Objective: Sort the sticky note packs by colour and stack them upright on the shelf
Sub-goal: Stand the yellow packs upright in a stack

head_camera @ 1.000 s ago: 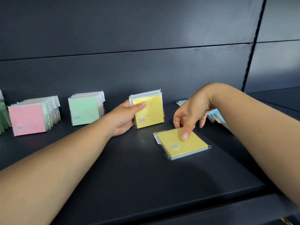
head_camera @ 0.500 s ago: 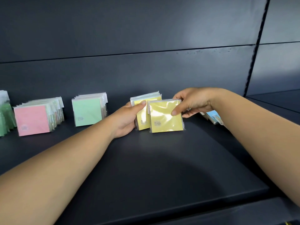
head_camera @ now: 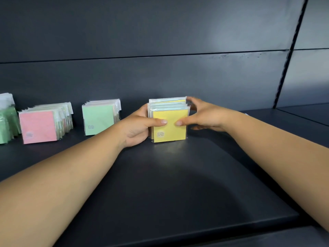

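Note:
An upright row of yellow sticky note packs (head_camera: 170,129) in clear wrappers stands on the dark shelf (head_camera: 169,184) at mid-depth. My left hand (head_camera: 137,129) grips its left side, thumb across the front pack. My right hand (head_camera: 204,116) grips the right side, thumb on the front and fingers reaching behind the row. To the left stand upright rows of mint green packs (head_camera: 98,120), pink packs (head_camera: 38,127) and, at the frame's edge, darker green packs (head_camera: 6,125).
The dark back panel (head_camera: 160,77) rises right behind the rows. A vertical upright (head_camera: 288,56) divides this bay from the adjoining shelf (head_camera: 309,113) on the right. The shelf's front edge (head_camera: 178,234) runs along the bottom.
My right hand lifted a yellow pack that lay flat on the shelf, stood it upright and set it at the front of the yellow row. Both hands now hold the row together.

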The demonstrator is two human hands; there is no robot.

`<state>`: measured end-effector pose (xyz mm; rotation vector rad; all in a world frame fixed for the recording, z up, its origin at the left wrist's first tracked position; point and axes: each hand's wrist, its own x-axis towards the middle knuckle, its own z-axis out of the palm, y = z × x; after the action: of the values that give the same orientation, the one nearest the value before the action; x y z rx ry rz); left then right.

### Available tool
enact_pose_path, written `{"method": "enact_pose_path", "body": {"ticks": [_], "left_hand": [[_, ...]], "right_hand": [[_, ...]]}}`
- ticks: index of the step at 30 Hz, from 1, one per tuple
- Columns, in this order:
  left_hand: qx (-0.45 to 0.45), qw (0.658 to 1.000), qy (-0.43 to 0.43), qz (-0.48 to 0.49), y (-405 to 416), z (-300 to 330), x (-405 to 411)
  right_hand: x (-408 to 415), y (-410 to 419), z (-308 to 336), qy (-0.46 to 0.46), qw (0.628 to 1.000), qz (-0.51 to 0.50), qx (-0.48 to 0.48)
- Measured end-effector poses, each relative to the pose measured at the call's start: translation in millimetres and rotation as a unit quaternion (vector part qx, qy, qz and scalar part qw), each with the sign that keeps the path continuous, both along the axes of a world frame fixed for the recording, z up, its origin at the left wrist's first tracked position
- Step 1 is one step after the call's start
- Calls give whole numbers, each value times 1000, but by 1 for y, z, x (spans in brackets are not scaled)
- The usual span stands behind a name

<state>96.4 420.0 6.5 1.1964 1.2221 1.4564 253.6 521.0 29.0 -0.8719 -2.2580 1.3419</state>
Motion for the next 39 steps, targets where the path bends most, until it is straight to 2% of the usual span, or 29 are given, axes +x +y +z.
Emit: {"method": "enact_pose_path", "body": {"ticks": [5, 7, 11, 15, 19, 27, 29, 32, 39], "left_hand": [[-44, 997, 54, 14, -2, 3, -3], [-77, 992, 102, -5, -4, 4, -5], [-122, 982, 141, -16, -8, 9, -6], [-67, 984, 118, 114, 1, 1, -1], [-38, 958, 187, 214, 23, -4, -6], [-62, 963, 87, 247, 50, -8, -24], [-64, 964, 80, 244, 53, -9, -27], [-69, 963, 95, 244, 54, -8, -28], [-98, 947, 169, 254, 56, -14, -31]], "right_hand": [[-3, -1, -4, 24, 998, 50, -19], [-2, 1, -6, -11, 998, 65, -23], [-1, 0, -8, -106, 991, 58, 66], [-16, 4, -11, -55, 998, -4, 35], [-39, 12, -11, -36, 998, -49, 26], [-76, 31, -13, -17, 994, -103, -31], [-78, 33, -15, -26, 993, -111, -12], [-78, 37, -19, -41, 991, -123, 39], [-77, 36, -27, -26, 994, -104, 32]]}}
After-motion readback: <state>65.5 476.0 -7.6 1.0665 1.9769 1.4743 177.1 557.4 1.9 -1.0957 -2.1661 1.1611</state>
